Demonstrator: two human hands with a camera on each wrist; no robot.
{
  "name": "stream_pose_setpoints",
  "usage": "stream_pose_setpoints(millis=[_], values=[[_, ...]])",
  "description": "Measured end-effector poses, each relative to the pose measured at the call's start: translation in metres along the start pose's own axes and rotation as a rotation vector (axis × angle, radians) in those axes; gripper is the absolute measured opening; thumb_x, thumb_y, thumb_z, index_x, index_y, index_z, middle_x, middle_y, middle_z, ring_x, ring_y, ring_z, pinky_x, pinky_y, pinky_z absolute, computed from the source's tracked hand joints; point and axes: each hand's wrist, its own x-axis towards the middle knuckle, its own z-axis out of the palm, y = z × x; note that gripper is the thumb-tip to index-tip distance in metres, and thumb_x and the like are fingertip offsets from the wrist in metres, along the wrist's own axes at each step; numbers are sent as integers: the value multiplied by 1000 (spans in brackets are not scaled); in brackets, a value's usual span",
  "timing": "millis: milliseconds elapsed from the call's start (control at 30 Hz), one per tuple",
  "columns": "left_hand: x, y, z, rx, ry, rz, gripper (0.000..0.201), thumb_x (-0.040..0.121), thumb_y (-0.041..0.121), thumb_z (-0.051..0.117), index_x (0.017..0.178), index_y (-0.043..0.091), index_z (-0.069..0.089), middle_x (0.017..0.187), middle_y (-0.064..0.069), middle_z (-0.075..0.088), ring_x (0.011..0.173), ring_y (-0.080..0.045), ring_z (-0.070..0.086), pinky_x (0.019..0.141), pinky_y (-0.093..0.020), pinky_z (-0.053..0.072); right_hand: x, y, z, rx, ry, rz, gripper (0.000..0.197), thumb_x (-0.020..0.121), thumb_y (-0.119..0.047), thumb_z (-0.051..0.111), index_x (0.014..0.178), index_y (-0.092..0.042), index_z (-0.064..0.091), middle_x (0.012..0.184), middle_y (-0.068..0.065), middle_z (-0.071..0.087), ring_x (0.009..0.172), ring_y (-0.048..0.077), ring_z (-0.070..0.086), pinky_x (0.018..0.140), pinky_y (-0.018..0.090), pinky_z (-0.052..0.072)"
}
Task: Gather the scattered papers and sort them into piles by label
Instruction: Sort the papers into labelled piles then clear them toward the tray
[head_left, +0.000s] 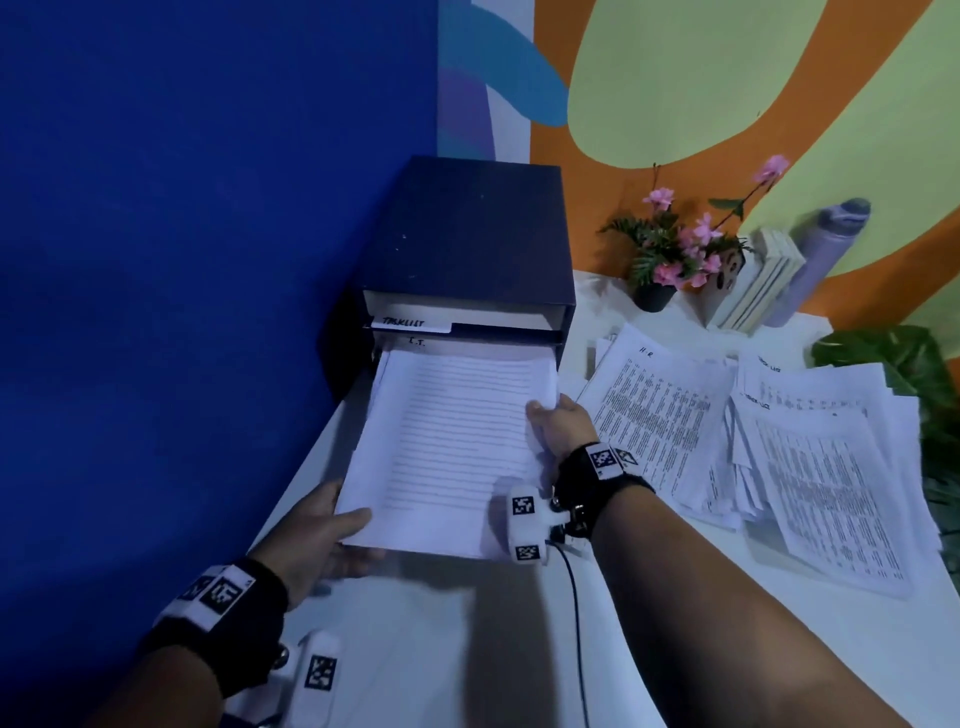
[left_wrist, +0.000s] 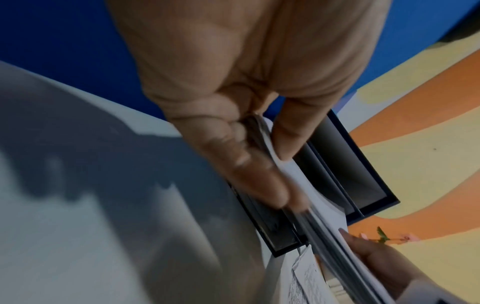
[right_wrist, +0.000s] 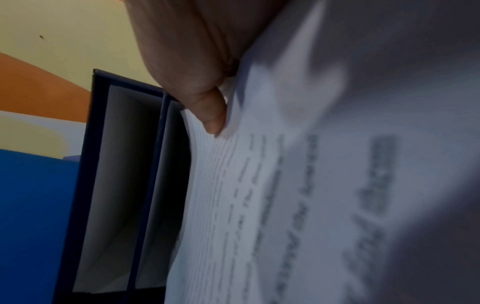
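White paper stack (head_left: 457, 441) gripped by both hands, far edge at organizer (head_left: 462, 249) slot

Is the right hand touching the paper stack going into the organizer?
Touching. The right wrist view shows the right hand's thumb pressed on the paper stack's top sheet at its edge.

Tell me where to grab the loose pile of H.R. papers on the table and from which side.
Grip the H.R. pile by its near short edge, thumb on top and fingers beneath, coming from the front. The sheets are fanned and lie flat on the table, and the task-list papers overlap their right side, so that side is probably awkward.
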Motion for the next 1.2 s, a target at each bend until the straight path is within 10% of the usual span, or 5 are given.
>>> stream_pose_setpoints(millis=[533, 767, 933, 1100, 1200], values=[[150, 116, 45, -63, 286, 198, 49, 101, 0, 39, 146, -1, 20, 93, -22, 57, 39, -5, 60, 41, -17, 51, -44, -2, -29, -11, -160, -152, 37, 100, -13, 51, 134, -24, 41, 106, 12, 68, 75, 23, 67, 63, 34, 53], [179, 122, 47, 156, 387, 256, 23, 86, 6, 62, 71, 19, 50, 85, -7, 57, 70, -18, 56, 81, -35, 51, -51, 32, -73, -65, -74, -112, 28, 100, -9, 49, 126, -19, 50, 106, 9, 69, 80, 22, 66, 64, 29, 50], [164, 110, 80, 238, 542, 225, 29, 92, 4, 52, 120, -2, 51, 115, -19, 60, 115, -32, 55, 102, -37, 43, -53, 55, -116, -229, -12, -129, 20, 96, -13, 55, 113, -24, 56, 103, 6, 69, 80, 18, 66, 70, 27, 49], [141, 61, 110, 236, 257, 281, 29, 86, 3, 53, 115, 8, 56, 95, -10, 58, 74, -24, 54, 70, -29, 44, -57, 67, -184, -477, 61, -140, 26, 96, -14, 53, 121, -19, 59, 106, 5, 67, 90, 17, 61, 80, 22, 45], [132, 29, 132, 344, 112, 159, 43, 90, 16, 59, 132, 10, 51, 120, -12, 60, 96, -26, 59, 93, -35, 48, -58, 66, -233, -523, 149, -142, 34, 97, -12, 52, 130, -12, 56, 122, 8, 65, 108, 20, 60, 90, 22, 41]])
